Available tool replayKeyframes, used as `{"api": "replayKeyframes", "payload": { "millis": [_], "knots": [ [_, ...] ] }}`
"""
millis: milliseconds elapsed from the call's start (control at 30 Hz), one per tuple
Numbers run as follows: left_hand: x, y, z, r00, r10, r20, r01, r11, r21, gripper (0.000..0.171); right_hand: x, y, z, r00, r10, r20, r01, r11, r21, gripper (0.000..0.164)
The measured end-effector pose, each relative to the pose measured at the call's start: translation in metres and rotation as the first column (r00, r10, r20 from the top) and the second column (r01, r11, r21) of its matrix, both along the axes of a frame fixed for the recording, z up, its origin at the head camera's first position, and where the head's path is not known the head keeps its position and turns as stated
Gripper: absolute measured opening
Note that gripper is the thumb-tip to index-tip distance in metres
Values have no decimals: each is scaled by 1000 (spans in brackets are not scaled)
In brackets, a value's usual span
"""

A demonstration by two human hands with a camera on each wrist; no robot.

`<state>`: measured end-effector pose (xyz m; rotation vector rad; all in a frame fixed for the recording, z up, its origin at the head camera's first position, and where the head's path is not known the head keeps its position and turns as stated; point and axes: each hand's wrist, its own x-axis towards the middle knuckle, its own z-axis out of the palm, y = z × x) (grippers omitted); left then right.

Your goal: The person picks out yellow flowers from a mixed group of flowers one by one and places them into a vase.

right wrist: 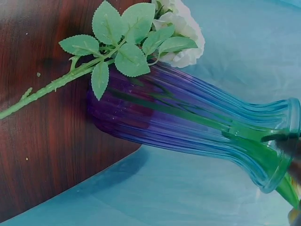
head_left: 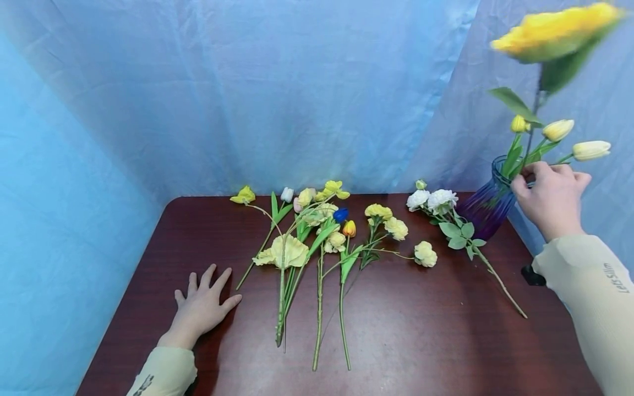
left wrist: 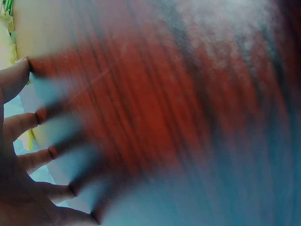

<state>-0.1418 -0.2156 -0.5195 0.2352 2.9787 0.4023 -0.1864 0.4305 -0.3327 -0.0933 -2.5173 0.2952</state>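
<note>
At the right, my right hand (head_left: pixel 555 195) pinches the dark stem of a large yellow flower (head_left: pixel 559 33) right at the vase mouth. The ribbed glass vase (head_left: pixel 487 206), blue above and purple below, stands near the table's right edge. Pale yellow tulips (head_left: pixel 558 130) lean out of it, and green stems show through the glass in the right wrist view. My left hand (head_left: pixel 204 302) rests on the tabletop with fingers spread, left of the loose flowers, holding nothing. In the left wrist view its fingertips (left wrist: pixel 43 114) meet the reddish surface.
Several loose yellow flowers (head_left: pixel 287 250), a blue tulip (head_left: pixel 340 215) and an orange tulip (head_left: pixel 349 229) lie mid-table. A white rose stem (head_left: pixel 500 283) with leaves lies against the vase's left side. Blue cloth (head_left: pixel 297 99) hangs behind the dark wooden table (head_left: pixel 421 341).
</note>
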Motion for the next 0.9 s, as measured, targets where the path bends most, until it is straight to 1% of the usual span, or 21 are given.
{"api": "replayKeyframes", "payload": {
  "millis": [67, 133, 233, 300, 367, 433, 500, 533, 600, 667, 733, 800, 833, 900],
  "knots": [
    [0, 0, 0, 1000, 0, 1, 0, 1000, 1, 74, -1, 2, 0, 998, -37, 48, 37, 999, -6, 27],
    [-1, 0, 0, 1000, -2, 3, 2, 1000, 3, 74, -2, 2, 0, 991, -82, 106, 83, 997, -2, 33],
    [-1, 0, 0, 1000, -5, 7, 5, 1000, 3, 74, -2, 1, 1, 971, -151, 184, 153, 988, 4, 39],
    [-1, 1, 1, 1000, -6, 10, 6, 1000, 5, 74, -1, 0, 3, 953, -178, 245, 185, 983, -5, 41],
    [0, 0, 1, 1000, -4, 12, 4, 1000, 5, 74, -2, -1, 7, 941, -169, 292, 189, 981, -39, 37],
    [0, 0, 1, 1000, -2, 12, 2, 1000, 7, 75, -3, -2, 13, 941, -130, 314, 165, 982, -89, 33],
    [0, 0, 1, 1000, 0, 11, 0, 1000, 6, 74, -5, -5, 19, 957, -69, 281, 115, 982, -151, 29],
    [0, -1, 1, 1000, 0, 13, 0, 1000, 6, 75, -6, -7, 21, 967, -36, 252, 87, 977, -196, 26],
    [1, -1, 1, 1000, -1, 14, 0, 1000, 6, 75, -9, -11, 24, 979, -1, 204, 52, 968, -244, 34],
    [1, -1, 0, 1000, -4, 15, 4, 1000, 5, 74, -11, -15, 24, 991, 0, 135, 35, 966, -257, 37],
    [1, -1, 0, 1000, -7, 16, 7, 1000, 8, 74, -11, -16, 23, 996, -15, 88, 38, 963, -266, 37],
    [1, -1, 0, 1000, -10, 16, 10, 1000, 9, 74, -10, -16, 21, 997, -40, 60, 53, 969, -241, 32],
    [1, -1, 0, 1000, -11, 16, 11, 1000, 9, 74, -10, -15, 20, 997, -41, 58, 54, 968, -246, 30],
    [1, 0, 1, 1000, -11, 16, 11, 1000, 10, 74, -9, -13, 20, 996, -39, 80, 60, 960, -272, 35]
  ]
}}
